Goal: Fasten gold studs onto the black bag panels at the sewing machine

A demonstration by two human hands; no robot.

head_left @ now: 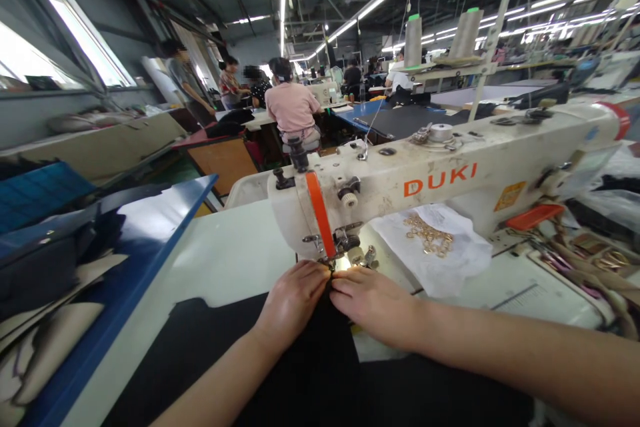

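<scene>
Black fabric [320, 360] spreads over the sewing table and hangs toward me at the front. My left hand [299, 293] is closed on its edge just left of the needle area. Close on the other side, my right hand [373, 300] pinches the same fabric, its fingertips almost meeting the left ones. Both hands sit directly below the head of the white sewing machine [380, 180], where a small lamp shines by the presser foot [333, 265]. The fingers partly hide the fabric edge and the needle.
Gold metal rings [430, 237] lie on a white plastic sheet [455, 273] under the machine arm. An orange tray [535, 216] stands at right. A blue-edged table [165, 247] with dark cut pieces flanks the left. Thread cones [413, 43] stand behind; several people work farther back.
</scene>
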